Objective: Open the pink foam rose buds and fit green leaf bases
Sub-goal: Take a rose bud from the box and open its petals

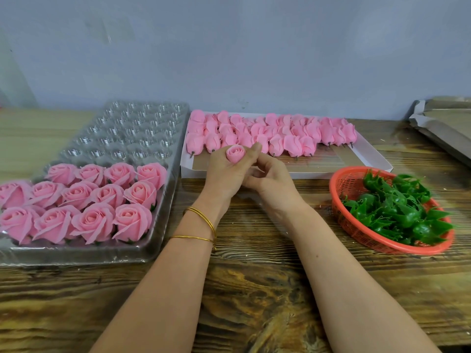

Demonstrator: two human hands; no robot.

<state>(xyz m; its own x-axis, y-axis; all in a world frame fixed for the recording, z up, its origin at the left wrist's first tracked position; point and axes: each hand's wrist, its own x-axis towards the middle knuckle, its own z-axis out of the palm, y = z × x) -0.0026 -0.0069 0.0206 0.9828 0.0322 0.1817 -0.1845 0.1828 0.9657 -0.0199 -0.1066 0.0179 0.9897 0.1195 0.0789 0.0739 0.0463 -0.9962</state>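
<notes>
Head view: left hand (224, 175) curls round rose bud (235, 153); right hand (270, 183) fingers touch it, grip unclear. Foam looks soft, light; hold low.

Base of rose bud (235, 152) behind fingers (254, 149)

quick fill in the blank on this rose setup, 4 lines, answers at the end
1. The left hand grips one ____ foam rose bud.
2. The green leaf bases lie heaped in the red ____ on the right.
3. The opened roses stand in the clear plastic tray on the person's ____ side.
4. The unopened buds lie in rows in the ____ cardboard box.
Missing words: pink; basket; left; white.
</notes>
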